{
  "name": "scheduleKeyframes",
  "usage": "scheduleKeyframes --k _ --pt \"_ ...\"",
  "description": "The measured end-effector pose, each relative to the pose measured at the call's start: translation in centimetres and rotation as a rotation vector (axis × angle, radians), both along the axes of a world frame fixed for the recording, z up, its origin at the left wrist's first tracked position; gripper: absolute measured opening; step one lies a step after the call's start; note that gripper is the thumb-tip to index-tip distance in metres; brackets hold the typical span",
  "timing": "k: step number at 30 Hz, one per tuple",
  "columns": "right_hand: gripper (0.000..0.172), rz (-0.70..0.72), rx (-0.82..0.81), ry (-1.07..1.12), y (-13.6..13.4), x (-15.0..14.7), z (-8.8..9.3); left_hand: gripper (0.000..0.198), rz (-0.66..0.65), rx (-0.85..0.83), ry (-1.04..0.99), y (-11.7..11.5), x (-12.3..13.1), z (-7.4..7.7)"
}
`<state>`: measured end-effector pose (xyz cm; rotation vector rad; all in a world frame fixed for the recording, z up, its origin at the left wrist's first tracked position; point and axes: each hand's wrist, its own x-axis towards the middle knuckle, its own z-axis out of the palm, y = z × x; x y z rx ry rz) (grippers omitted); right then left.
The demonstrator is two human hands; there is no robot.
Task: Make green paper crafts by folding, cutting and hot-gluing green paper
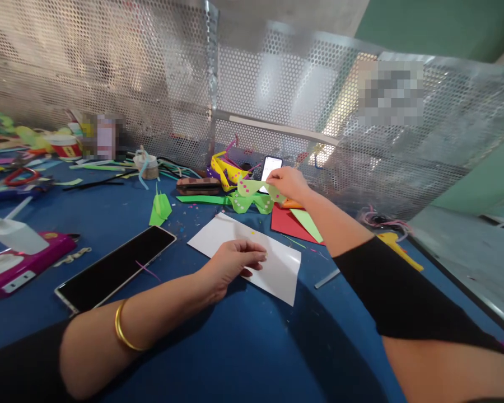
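Just right of the table's middle, a light green paper strip dotted with pink and white [252, 188] is pinched at its right end between the thumb and fingers of the right hand [289, 182], lifted a little above the blue table top [235, 347]. Its loose end hangs over a bright green folded paper bow [252, 202] lying on the table. Nearer, the left hand [233, 262] rests on a white rectangular sheet of paper [277, 268], its fingers curled together with the tips pressed to the sheet; a gold bangle [124, 330] circles that wrist. Right of the bow lies a red paper sheet [285, 223] with a pale green paper triangle [307, 224] on it. Just behind the right hand a small phone with a lit screen [270, 168] leans at the perforated metal screen [151, 84], beside a yellow and purple paper basket [224, 170]; what it holds cannot be told. Left of the white sheet lies a large black phone with a dark screen [115, 267]. At the far left stands a red and white tub [65, 145] among paper scraps, its contents hidden.
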<state>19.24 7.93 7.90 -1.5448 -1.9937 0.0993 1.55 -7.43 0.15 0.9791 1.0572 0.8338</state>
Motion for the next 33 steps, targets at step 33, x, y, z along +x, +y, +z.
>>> scheduleKeyframes --k 33 --pt "0.028 -0.29 -0.103 -0.506 -9.5 11.4 -3.1 0.03 -0.007 0.171 0.051 0.3 -0.3 1.3"
